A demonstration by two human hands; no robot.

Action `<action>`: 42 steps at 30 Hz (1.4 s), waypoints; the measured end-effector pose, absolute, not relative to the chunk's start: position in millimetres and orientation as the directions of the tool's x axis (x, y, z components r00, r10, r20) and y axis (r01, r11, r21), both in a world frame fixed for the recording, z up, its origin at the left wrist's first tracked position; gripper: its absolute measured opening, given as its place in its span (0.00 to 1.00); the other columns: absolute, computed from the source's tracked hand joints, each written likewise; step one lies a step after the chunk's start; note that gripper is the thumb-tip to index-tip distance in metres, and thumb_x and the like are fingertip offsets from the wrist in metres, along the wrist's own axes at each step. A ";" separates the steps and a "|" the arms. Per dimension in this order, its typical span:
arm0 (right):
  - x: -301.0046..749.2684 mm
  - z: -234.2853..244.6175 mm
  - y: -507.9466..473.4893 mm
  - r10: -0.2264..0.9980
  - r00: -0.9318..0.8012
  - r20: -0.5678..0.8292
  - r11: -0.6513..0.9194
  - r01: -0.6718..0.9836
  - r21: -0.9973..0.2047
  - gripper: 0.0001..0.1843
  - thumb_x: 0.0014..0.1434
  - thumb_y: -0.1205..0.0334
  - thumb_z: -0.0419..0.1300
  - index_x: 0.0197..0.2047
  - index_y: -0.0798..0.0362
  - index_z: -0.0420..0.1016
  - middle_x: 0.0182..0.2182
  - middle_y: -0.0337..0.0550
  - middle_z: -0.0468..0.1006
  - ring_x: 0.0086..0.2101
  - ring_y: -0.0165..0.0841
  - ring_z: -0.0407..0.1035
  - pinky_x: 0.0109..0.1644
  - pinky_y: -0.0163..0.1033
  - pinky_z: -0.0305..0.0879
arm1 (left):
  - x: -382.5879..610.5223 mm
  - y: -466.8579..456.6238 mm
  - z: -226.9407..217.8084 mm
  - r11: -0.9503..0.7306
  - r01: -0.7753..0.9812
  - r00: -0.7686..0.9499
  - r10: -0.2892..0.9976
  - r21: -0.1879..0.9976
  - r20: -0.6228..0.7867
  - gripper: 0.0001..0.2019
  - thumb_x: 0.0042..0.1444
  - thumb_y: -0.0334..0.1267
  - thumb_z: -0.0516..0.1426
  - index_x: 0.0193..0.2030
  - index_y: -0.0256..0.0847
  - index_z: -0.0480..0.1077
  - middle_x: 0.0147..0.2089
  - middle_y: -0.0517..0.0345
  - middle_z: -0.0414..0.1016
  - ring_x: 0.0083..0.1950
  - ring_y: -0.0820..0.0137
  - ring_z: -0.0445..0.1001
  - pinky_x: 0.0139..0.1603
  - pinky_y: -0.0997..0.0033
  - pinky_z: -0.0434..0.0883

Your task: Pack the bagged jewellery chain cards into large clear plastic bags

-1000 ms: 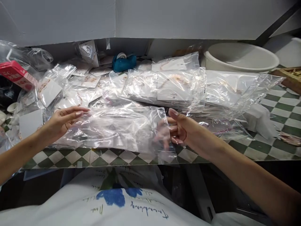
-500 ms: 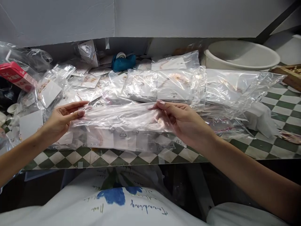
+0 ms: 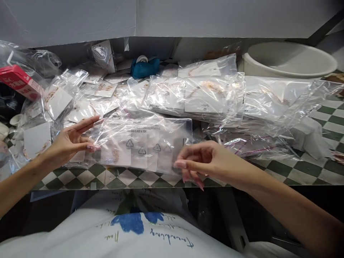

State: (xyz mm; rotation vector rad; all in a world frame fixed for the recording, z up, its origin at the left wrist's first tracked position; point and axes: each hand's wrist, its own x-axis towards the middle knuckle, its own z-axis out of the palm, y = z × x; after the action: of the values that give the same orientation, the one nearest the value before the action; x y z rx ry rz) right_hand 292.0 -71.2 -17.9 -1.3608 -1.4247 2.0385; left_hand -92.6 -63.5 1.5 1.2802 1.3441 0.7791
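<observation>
**A slippy bag close to the edge**

A clear bag [image 3: 142, 143] lies flat in the middle of the frame, on the green and white checked worktop [image 3: 309, 172], close to its front edge. White cards show through it.

The left hand [image 3: 71, 141] has a spread grip, and its fingertips touch the bag's left end. The right hand [image 3: 204, 163] has its fingers curled close together at the bag's lower right corner. I cannot tell if they pinch the plastic.

The bag looks smooth and slippy. One small pull toward the person could make it slide off the edge. If one end tips up, the little cards could slip about. A bump could also push the big heap of bags [image 3: 209, 95] just behind it, in the upper middle of the frame.

The bag's long side runs left to right across the frame. Its printed side faces up, and the words run along its far edge.
</observation>
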 end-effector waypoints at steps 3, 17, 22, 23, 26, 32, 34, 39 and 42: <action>291.5 -11.9 -78.6 0.712 -0.467 -0.523 -0.476 0.227 -0.850 0.19 0.51 0.48 0.78 0.29 0.54 0.82 0.23 0.41 0.80 0.20 0.26 0.71 0.26 0.30 0.70 | -94.7 -69.1 4.4 0.200 0.278 0.219 0.939 0.940 -0.264 0.41 0.46 0.36 0.77 0.66 0.67 0.74 0.80 0.59 0.56 0.39 0.63 0.85 0.32 0.66 0.87; 286.0 -23.2 -84.0 0.780 -0.392 -0.488 -0.466 0.158 -0.871 0.20 0.47 0.48 0.80 0.28 0.55 0.82 0.20 0.41 0.79 0.18 0.28 0.71 0.23 0.31 0.70 | -100.7 -69.2 7.3 0.088 0.378 0.278 0.939 0.922 -0.204 0.41 0.55 0.31 0.71 0.70 0.71 0.67 0.82 0.61 0.51 0.42 0.65 0.86 0.35 0.67 0.86; 284.9 -34.0 -81.5 0.792 -0.426 -0.437 -0.408 0.163 -0.898 0.20 0.49 0.46 0.79 0.30 0.54 0.82 0.21 0.41 0.79 0.18 0.28 0.70 0.22 0.32 0.68 | -101.3 -64.9 0.5 0.082 0.377 0.278 0.940 0.923 -0.197 0.42 0.52 0.31 0.72 0.70 0.71 0.67 0.82 0.60 0.50 0.44 0.62 0.87 0.36 0.66 0.87; 283.2 -36.6 -82.2 0.806 -0.419 -0.419 -0.376 0.184 -0.908 0.21 0.50 0.45 0.78 0.30 0.54 0.82 0.21 0.41 0.79 0.18 0.29 0.70 0.21 0.32 0.68 | -100.6 -64.8 -1.7 0.080 0.377 0.278 0.940 0.923 -0.195 0.42 0.52 0.31 0.72 0.70 0.71 0.67 0.82 0.59 0.50 0.44 0.62 0.87 0.37 0.65 0.87; 281.6 -42.8 -86.2 0.891 -0.341 -0.299 -0.180 0.340 -0.923 0.26 0.53 0.38 0.74 0.27 0.53 0.77 0.19 0.41 0.76 0.17 0.29 0.68 0.21 0.34 0.64 | -100.3 -67.0 -7.6 0.062 0.396 0.273 0.945 0.916 -0.182 0.41 0.53 0.32 0.71 0.71 0.67 0.67 0.83 0.58 0.49 0.45 0.63 0.87 0.42 0.62 0.88; 323.6 -21.2 -88.8 0.947 -0.311 -0.084 0.212 0.798 -0.564 0.40 0.58 0.18 0.53 0.21 0.48 0.66 0.13 0.41 0.68 0.12 0.31 0.60 0.17 0.39 0.52 | -107.5 -74.5 20.6 -0.158 0.705 0.190 0.981 0.691 0.030 0.39 0.53 0.41 0.73 0.71 0.52 0.69 0.61 0.56 0.80 0.42 0.65 0.85 0.53 0.57 0.86; 328.0 -7.1 -86.6 0.958 -0.282 0.059 0.280 0.868 -0.409 0.38 0.62 0.20 0.52 0.27 0.48 0.72 0.14 0.41 0.69 0.11 0.32 0.59 0.16 0.40 0.52 | -96.5 -76.0 36.4 -0.310 0.829 0.189 0.939 0.466 0.288 0.27 0.58 0.45 0.70 0.64 0.46 0.75 0.57 0.55 0.81 0.47 0.63 0.83 0.58 0.55 0.83; 260.8 -9.7 -73.5 0.710 -0.550 0.439 0.649 0.754 -0.104 0.38 0.75 0.37 0.46 0.70 0.61 0.69 0.63 0.62 0.76 0.60 0.53 0.74 0.58 0.57 0.76 | -35.8 -71.9 15.6 -0.648 0.761 0.578 0.699 0.030 0.421 0.23 0.77 0.41 0.49 0.73 0.37 0.61 0.73 0.41 0.68 0.75 0.59 0.68 0.74 0.49 0.69; 220.8 -37.2 -61.7 0.634 -0.680 0.368 0.736 0.677 -0.017 0.44 0.77 0.40 0.39 0.78 0.71 0.50 0.76 0.65 0.52 0.76 0.52 0.46 0.77 0.66 0.49 | -11.6 -63.7 -25.7 -0.686 0.727 0.665 0.699 -0.014 0.263 0.31 0.77 0.49 0.42 0.77 0.25 0.52 0.78 0.30 0.58 0.81 0.52 0.56 0.80 0.40 0.57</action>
State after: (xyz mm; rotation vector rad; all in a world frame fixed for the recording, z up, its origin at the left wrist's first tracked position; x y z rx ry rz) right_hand 220.8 -61.7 -37.2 -1.0139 -2.5879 -0.1698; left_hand -11.6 -63.7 -25.7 2.9724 1.2787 0.3891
